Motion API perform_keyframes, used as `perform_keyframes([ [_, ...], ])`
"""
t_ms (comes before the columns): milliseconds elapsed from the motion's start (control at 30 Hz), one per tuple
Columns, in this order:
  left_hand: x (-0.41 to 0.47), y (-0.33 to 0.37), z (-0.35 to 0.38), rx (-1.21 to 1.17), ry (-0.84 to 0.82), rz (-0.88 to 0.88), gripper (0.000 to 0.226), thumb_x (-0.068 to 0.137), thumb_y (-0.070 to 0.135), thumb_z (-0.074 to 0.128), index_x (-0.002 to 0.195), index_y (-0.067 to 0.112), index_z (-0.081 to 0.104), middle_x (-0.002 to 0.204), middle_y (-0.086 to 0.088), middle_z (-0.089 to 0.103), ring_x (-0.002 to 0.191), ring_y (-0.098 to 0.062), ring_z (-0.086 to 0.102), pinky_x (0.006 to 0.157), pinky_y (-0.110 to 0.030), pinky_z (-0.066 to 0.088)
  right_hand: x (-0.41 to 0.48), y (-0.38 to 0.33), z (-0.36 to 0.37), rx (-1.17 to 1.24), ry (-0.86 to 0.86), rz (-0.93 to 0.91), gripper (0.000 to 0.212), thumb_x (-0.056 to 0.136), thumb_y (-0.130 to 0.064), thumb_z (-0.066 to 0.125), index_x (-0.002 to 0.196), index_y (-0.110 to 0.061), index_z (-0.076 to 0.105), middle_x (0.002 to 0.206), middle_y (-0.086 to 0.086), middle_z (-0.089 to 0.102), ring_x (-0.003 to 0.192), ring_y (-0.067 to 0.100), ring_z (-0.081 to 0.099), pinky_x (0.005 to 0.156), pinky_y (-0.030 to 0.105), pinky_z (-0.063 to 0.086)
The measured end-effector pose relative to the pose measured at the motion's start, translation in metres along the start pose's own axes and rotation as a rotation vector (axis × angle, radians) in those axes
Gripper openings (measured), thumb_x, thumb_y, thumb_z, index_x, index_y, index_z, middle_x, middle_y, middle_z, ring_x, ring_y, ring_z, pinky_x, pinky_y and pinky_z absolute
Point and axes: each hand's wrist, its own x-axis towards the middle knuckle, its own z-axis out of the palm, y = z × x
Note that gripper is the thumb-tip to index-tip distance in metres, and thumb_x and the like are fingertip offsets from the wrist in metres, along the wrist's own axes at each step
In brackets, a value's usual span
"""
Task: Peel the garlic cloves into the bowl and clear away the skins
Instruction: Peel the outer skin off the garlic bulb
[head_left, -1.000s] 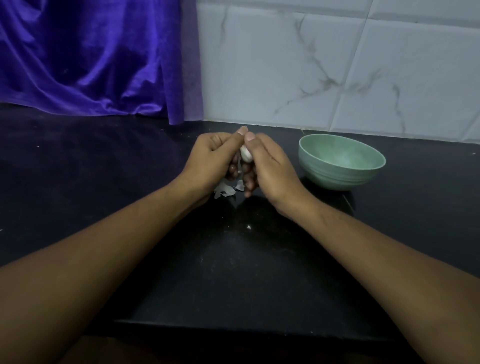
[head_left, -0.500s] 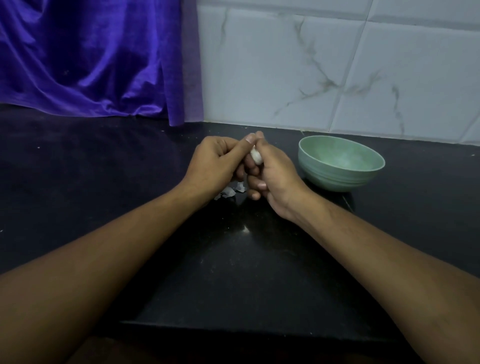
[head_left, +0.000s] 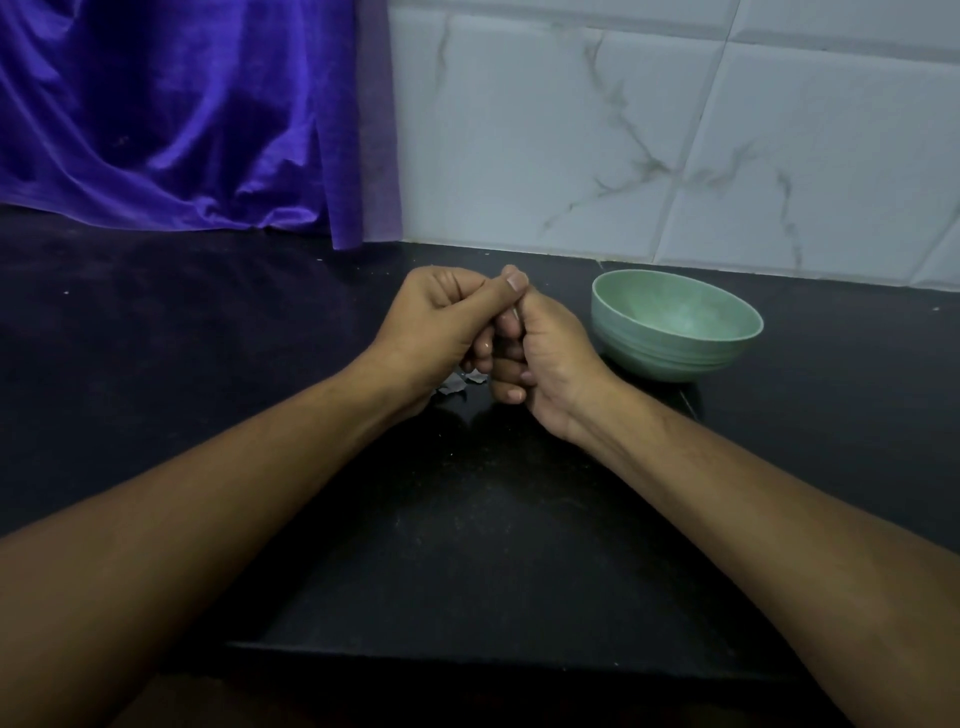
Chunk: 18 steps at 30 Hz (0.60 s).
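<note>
On the black counter (head_left: 467, 519), left hand (head_left: 441, 322) and right hand (head_left: 550, 353) pinch a pale garlic clove (head_left: 515, 313), mid-peel; next, into the round green bowl (head_left: 675, 358) at three o'clock.

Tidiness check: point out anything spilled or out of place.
Only a few pale garlic skins lie loose on the black counter beneath the left hand. The green bowl stands upright; nothing else looks odd.

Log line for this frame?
phase: peeling | left hand, right hand: pinch clove, mostly hidden | skins: on counter by left hand | bowl: beside right hand, looks empty
</note>
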Motion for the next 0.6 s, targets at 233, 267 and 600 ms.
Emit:
perform_keyframes([
  [233,-0.004,0.003,0.006,-0.021,0.014,0.029,0.041,0.104,0.022,0.062,0.070,-0.001,0.067,0.045,-0.006,0.051,0.039,-0.015,0.049,0.043,-0.021,0.040,-0.001,-0.005,0.000,0.201,-0.011,0.148,0.055,0.103,-0.020,0.038,0.048,-0.015,0.040,0.046,0.006,0.045,0.036,0.015,0.045,0.032,0.013,0.021],
  [267,-0.003,0.003,0.005,-0.010,0.008,0.035,0.042,0.104,0.023,0.062,0.070,0.000,0.067,0.046,-0.005,0.052,0.039,-0.015,0.049,0.043,-0.021,0.040,-0.001,-0.005,0.000,0.207,-0.009,0.157,0.054,0.103,-0.020,0.038,0.049,-0.013,0.039,0.045,0.006,0.044,0.035,0.015,0.045,0.031,0.013,0.021],
  [600,0.007,-0.003,-0.015,-0.001,-0.001,-0.057,0.044,0.108,0.033,0.055,0.070,0.014,0.066,0.053,-0.001,0.054,0.051,-0.017,0.055,0.048,-0.022,0.044,0.006,-0.011,-0.012,0.202,-0.187,0.148,0.049,0.109,-0.049,0.035,0.076,-0.017,0.053,0.063,0.000,0.050,0.043,0.008,0.038,0.045,0.022,0.039],
])
